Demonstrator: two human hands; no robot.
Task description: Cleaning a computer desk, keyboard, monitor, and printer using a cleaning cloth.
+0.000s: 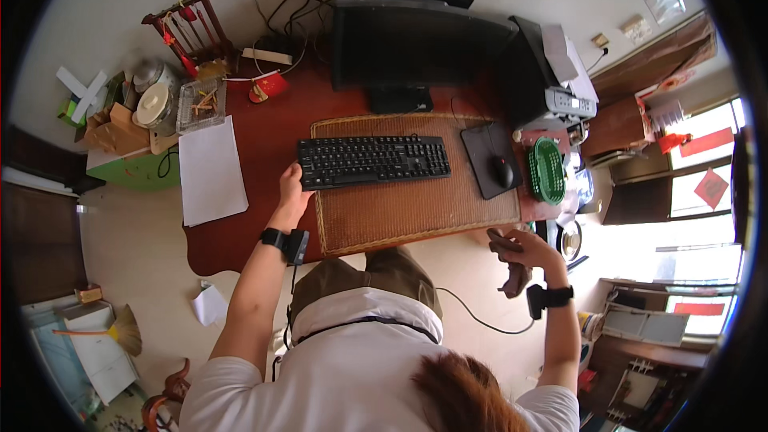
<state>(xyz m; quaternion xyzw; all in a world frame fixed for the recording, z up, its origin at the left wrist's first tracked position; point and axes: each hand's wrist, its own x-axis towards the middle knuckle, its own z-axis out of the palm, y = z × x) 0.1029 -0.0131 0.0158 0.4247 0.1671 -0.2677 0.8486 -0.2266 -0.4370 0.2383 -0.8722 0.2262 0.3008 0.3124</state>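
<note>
A black computer keyboard [372, 159] lies across a woven mat [414, 210] on the reddish-brown desk [270, 132]. My left hand [293, 192] grips the keyboard's left end, the thumb on top near its lower corner. Off the desk's front edge at the right, my right hand [528, 249] holds a crumpled brown cloth [515, 276] that hangs down from the fingers. Right of the keyboard, a black mouse [503, 171] rests on a dark mouse pad [483, 156].
Behind the keyboard stands a monitor [414, 42], with a printer [552, 96] to its right. A green plastic basket [546, 171] sits at the desk's right end. White paper sheets [211, 168], a clear tray [203, 105] and a small red flag [268, 86] occupy the left side.
</note>
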